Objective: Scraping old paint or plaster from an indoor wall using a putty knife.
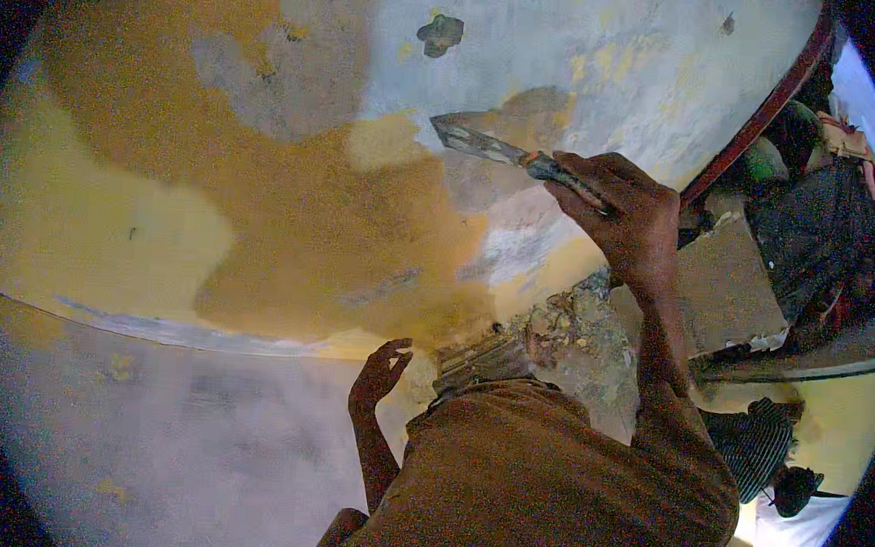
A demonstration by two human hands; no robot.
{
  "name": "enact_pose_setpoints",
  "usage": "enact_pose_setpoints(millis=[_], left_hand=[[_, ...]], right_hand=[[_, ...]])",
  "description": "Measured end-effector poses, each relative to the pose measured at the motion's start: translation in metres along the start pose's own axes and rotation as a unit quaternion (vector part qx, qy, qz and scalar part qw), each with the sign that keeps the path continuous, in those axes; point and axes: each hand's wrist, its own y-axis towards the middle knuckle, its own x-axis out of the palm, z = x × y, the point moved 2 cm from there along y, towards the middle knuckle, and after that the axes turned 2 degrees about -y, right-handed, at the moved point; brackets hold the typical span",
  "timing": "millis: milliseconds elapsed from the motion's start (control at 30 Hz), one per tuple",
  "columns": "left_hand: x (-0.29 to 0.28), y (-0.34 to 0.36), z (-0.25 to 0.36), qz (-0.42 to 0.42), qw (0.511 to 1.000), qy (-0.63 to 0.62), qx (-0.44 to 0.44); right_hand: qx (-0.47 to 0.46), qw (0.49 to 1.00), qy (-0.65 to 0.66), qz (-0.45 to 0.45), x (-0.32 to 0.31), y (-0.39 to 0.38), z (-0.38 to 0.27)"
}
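My right hand (622, 210) is wrapped round the dark handle of a putty knife (485, 144), which has an orange spot near its blade. The long, pale-smeared blade points up and left, close to the patchy wall (340, 232); whether it touches the surface, I cannot tell. Yellow, ochre-brown and whitish-grey areas cover that wall, and a small dark hollow (439, 35) shows near its top. My left hand (381, 370) hangs lower down, beside the wall's lower edge, its fingers loosely bent and apart with nothing in them.
Broken rubble (569, 327) lies along the wall's foot beneath my right arm. A cardboard piece (728, 281) and dark cloth items (811, 231) are heaped at the right. A dark reddish edge (768, 108) bounds the wall there. A grey surface (217, 431) stretches at lower left.
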Motion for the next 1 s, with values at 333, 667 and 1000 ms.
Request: enact_pose_setpoints(millis=[333, 667, 1000], left_hand=[[0.003, 0.017, 0.025, 0.009, 0.998, 0.050, 0.046], [0.009, 0.030, 0.053, -0.015, 0.993, 0.051, 0.103], [0.015, 0.027, 0.036, -0.021, 0.996, 0.026, 0.083]], right_hand=[[-0.004, 1.000, 0.016, -0.017, -0.019, 0.020, 0.001], [-0.061, 0.998, 0.029, 0.010, -0.032, 0.026, -0.003], [-0.021, 0.999, 0.032, -0.008, -0.026, 0.026, -0.005]])
